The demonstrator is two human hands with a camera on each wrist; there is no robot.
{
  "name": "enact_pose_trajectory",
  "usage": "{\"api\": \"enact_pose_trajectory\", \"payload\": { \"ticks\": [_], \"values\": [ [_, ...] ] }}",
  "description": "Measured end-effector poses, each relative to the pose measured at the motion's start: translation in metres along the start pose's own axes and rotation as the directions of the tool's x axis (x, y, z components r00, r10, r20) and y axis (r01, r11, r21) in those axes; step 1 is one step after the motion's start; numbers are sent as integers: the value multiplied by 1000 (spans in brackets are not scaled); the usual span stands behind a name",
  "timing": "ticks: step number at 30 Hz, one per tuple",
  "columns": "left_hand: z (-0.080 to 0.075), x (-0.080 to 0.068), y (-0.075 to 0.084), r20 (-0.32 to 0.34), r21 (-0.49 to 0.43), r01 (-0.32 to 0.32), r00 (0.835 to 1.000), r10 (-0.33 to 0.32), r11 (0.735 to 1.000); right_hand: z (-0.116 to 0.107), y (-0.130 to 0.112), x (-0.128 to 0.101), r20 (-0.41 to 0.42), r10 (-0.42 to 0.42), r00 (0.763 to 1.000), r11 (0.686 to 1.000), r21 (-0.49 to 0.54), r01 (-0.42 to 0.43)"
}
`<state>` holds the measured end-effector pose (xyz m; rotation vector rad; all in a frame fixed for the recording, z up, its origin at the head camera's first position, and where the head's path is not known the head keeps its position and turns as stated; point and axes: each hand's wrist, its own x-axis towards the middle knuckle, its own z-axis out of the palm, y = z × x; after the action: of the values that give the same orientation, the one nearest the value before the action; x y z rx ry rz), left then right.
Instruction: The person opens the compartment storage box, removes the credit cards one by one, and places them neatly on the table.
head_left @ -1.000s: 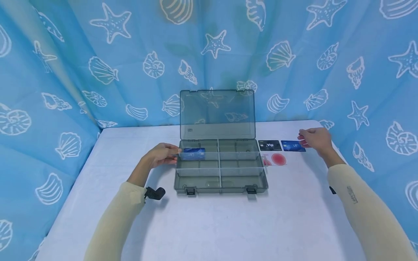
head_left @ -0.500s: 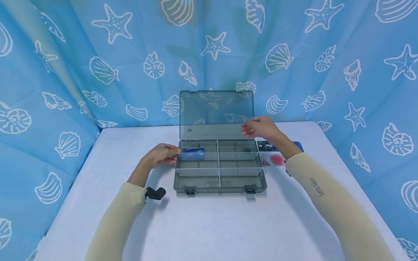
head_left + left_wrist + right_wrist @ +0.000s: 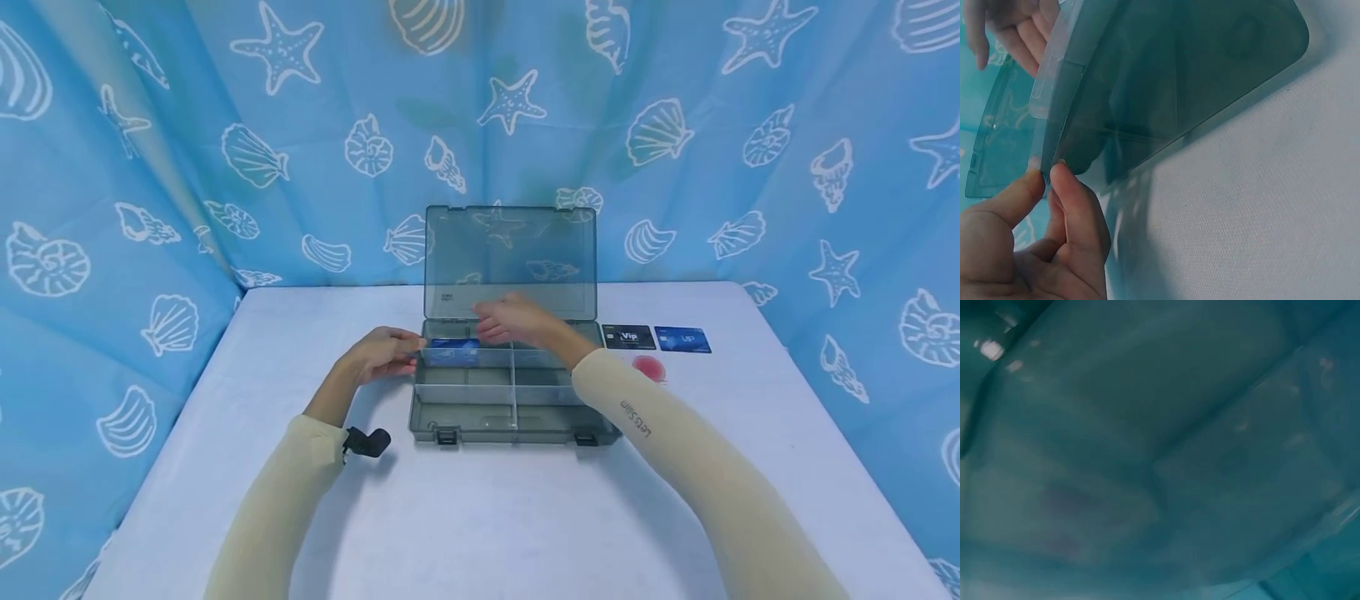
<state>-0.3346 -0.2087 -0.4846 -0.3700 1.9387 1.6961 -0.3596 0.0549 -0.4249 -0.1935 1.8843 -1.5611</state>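
A smoky clear compartment box [image 3: 513,423] lies open on the white table [image 3: 480,517], its lid [image 3: 510,258] standing upright. A blue card [image 3: 450,352] stands in the back left compartment. My left hand [image 3: 386,352] pinches the box's left wall between thumb and forefinger, plainly so in the left wrist view [image 3: 1047,178]. My right hand [image 3: 513,322] hovers over the back left compartments, fingers curled on what looks like a thin pinkish card, mostly hidden. The right hand's fingers [image 3: 1016,28] also show beyond the wall. The right wrist view is only blurred teal plastic.
Right of the box lie a black VIP card [image 3: 628,337], a blue VIP card [image 3: 682,339] and a white card with a pink circle [image 3: 648,367]. A blue seashell curtain [image 3: 150,208] closes in the table on three sides.
My right hand has swung left from the cards at the table's right to above the box's back left compartments. The left hand has kept its pinch on the box wall.
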Motion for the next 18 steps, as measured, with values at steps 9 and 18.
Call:
{"api": "enact_pose_trajectory", "payload": {
  "ticks": [9,18],
  "values": [
    [0,0,0,13,-21,8,1000,-8,1000,13,-4,15,-14,183,983,972,-147,-183],
    [-2,0,0,31,-36,-5,999,6,999,14,-10,23,5,289,957,953,-96,-288]
  ]
}}
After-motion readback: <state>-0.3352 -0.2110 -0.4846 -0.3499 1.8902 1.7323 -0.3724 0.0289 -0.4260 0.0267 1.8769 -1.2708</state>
